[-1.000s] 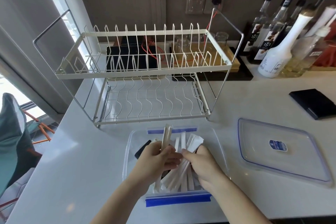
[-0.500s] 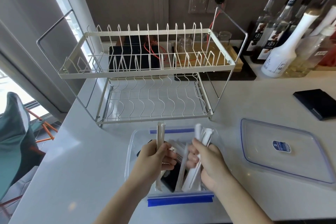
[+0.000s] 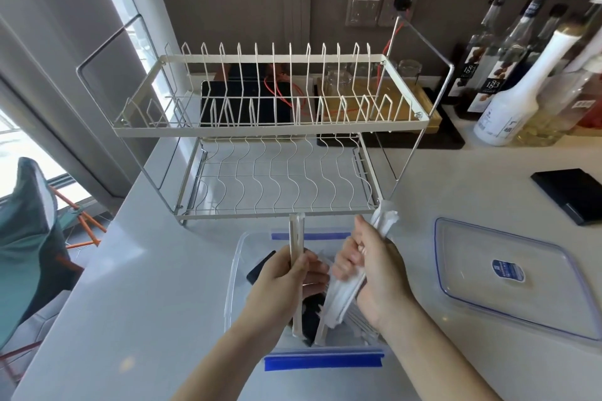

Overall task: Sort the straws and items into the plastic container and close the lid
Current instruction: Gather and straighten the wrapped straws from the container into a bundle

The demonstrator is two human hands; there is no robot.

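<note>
A clear plastic container (image 3: 235,273) with blue clip flaps stands open at the counter's front edge. Over it, my left hand (image 3: 280,286) grips a beige wrapped straw (image 3: 296,238) held upright. To its right, my right hand (image 3: 374,273) is closed around a bundle of white wrapped straws (image 3: 384,218), tilted up to the right, their lower ends inside the container. Dark flat items (image 3: 311,316) lie in the container under the hands. The clear lid (image 3: 508,273) with a blue rim and a blue sticker lies flat on the counter to the right.
A white two-tier wire dish rack (image 3: 270,127) stands just behind the container. Syrup bottles (image 3: 508,98) crowd the back right corner. A black flat box (image 3: 573,195) lies beyond the lid. The counter's left edge drops to a green chair (image 3: 26,238).
Both hands have lifted and drawn apart. The straw bundle that lay together in the container is now split, the beige straw in the left hand, the white ones raised to the right.
</note>
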